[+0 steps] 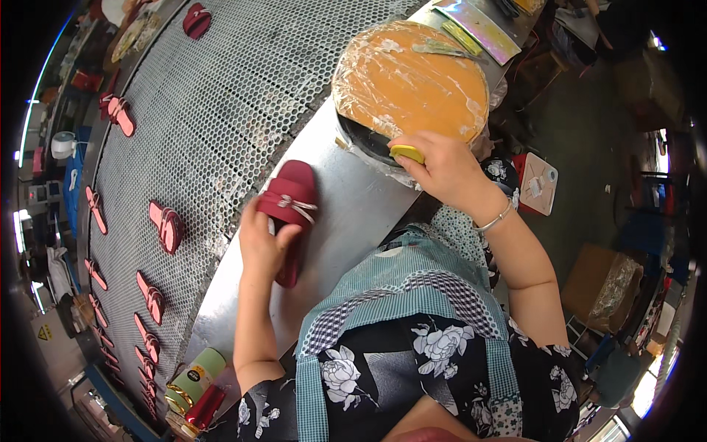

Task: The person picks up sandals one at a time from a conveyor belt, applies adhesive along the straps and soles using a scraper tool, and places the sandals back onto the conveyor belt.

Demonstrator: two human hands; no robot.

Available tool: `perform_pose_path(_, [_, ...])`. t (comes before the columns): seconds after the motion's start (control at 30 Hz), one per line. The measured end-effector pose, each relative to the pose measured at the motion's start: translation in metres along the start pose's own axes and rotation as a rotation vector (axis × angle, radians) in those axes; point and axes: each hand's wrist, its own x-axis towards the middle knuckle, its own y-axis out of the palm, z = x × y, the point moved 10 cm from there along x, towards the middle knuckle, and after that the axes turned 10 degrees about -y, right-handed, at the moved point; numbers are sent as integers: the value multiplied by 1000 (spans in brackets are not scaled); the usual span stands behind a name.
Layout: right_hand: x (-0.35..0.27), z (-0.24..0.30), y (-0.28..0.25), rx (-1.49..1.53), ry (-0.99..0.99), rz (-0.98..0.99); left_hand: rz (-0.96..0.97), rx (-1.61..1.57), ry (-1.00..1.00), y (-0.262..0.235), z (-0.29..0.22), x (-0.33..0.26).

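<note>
My left hand [261, 239] grips a dark red slide sandal [298, 188] over the metal ledge. Its fingers are at the strap, which carries a pale knotted trim, and the toe points away from me. Between the thumb and fingers of my right hand [442, 166] is a small yellow piece with a rounded edge; its exact kind is hard to make out. That hand is at the near edge of a large round orange-topped surface [412, 81], smeared and partly wrapped in clear film, with a dark side. A thin flat tool [449, 50] lies across its far part.
A perforated metal conveyor [243, 81] runs along the left, bearing several sandals with pink insoles [166, 227]. Near me are a green canister [202, 372] and a shiny red object [206, 407]. At right are a red-and-white stool [537, 184] and a cardboard box [600, 283].
</note>
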Motion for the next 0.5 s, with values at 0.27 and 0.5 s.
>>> perform_pose_path(0.27, [-65,195,193,484,504,-76,-121,-87,52,-103,193,-200])
perform_pose_path(0.5, [-135,339,282,660,630,-341,144,-1624,-399,-125,282,-289])
